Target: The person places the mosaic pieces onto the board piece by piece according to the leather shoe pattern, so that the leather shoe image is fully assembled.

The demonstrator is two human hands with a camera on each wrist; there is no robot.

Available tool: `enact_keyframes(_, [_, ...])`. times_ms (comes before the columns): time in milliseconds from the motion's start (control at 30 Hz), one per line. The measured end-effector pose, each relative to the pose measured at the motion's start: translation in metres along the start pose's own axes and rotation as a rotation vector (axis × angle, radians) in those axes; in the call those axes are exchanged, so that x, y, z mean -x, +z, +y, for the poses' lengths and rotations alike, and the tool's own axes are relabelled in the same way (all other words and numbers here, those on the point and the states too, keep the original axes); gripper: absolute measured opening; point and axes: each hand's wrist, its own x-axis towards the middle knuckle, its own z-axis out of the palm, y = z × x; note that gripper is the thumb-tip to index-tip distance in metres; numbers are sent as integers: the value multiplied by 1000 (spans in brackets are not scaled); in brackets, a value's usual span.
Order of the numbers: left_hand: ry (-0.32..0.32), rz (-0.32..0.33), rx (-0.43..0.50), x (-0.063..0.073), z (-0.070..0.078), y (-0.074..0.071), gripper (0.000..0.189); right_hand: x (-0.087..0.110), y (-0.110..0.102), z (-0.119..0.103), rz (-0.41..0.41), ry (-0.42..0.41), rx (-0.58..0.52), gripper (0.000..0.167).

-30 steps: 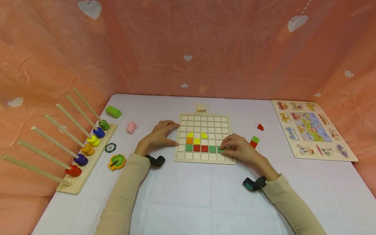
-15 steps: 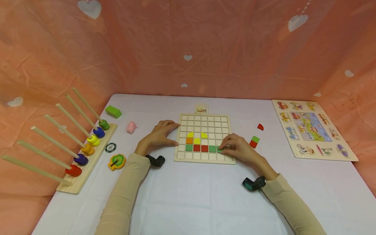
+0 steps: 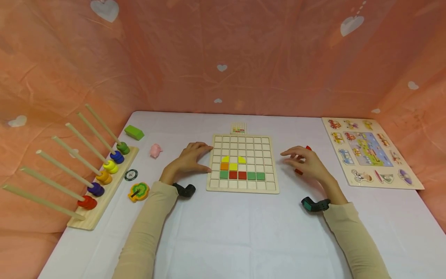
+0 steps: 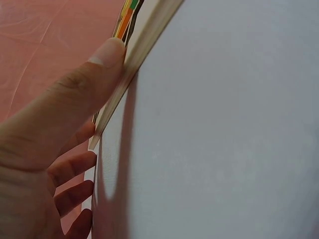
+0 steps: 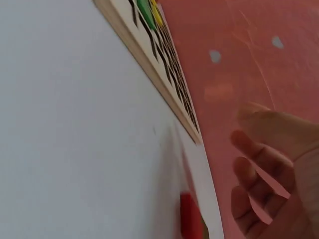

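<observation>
A wooden grid board (image 3: 244, 191) lies mid-table with several coloured tiles in its squares: a bottom row of green and red tiles, then orange and yellow tiles, and two curved yellow pieces above. My left hand (image 3: 191, 158) touches the board's left edge with thumb and fingertips, and in the left wrist view the thumb lies against the board's rim. Right of the board, my right hand (image 3: 306, 164) hovers with loosely bent fingers and holds nothing visible. A red tile (image 3: 298, 171) shows below it, also in the right wrist view; a red quarter-round piece (image 3: 308, 148) is partly hidden behind the hand.
A small pattern card (image 3: 239, 128) lies behind the board. At left stand a peg rack (image 3: 101, 190) with coloured rings, a green block (image 3: 134, 132), a pink pig (image 3: 155, 150), a chip (image 3: 131, 175) and a tree piece (image 3: 138, 192). A picture puzzle (image 3: 373, 155) lies right.
My right hand has left the green tile at the row's right end, now lying in its square, and moved right above the loose pieces. The left hand has stayed at the board's edge.
</observation>
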Motion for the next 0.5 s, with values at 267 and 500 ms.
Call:
enact_keyframes(267, [-5,-2,2,0,1,0,83,20,-24,44,-62,234,6,28])
enact_keyframes(500, [-4,0,8,1,2,-1,83,29,-31,59,-146,338,8,33])
